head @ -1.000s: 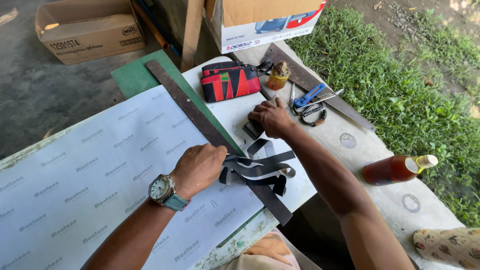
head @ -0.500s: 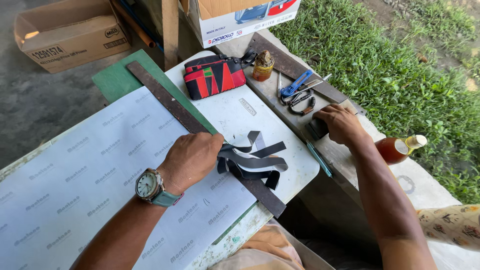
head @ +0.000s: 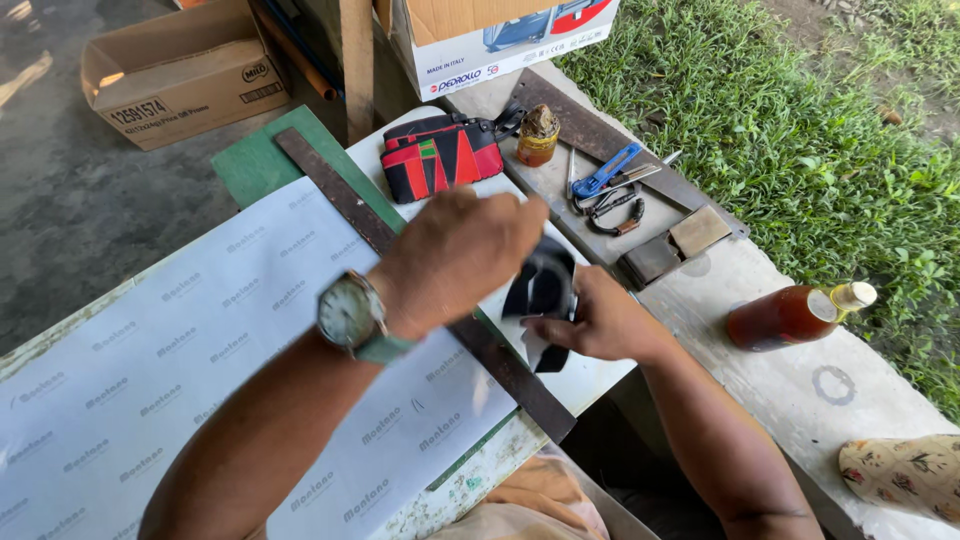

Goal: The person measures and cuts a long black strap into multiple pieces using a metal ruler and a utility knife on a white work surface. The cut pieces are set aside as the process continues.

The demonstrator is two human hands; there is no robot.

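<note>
My left hand [head: 455, 255], with a wristwatch on the wrist, is lifted above the white sheet [head: 200, 330] and grips the top of a bunch of dark grey strips [head: 540, 290]. My right hand [head: 590, 322] holds the same strips from below, over the white board's near corner. A long rusty metal straightedge [head: 340, 195] runs diagonally under both hands. A dark block and a tan block [head: 675, 245] lie side by side on the bench, to the right of my hands.
A red and black pouch [head: 440, 160], a small jar [head: 538, 135], a blue utility knife [head: 605, 172] and a metal ring clip lie at the back. An amber bottle [head: 790, 315] lies on its side at right. Cardboard boxes stand behind; grass borders the bench.
My right hand left the dark block on the bench and came back to the strips. My left hand lifted the strips off the board.
</note>
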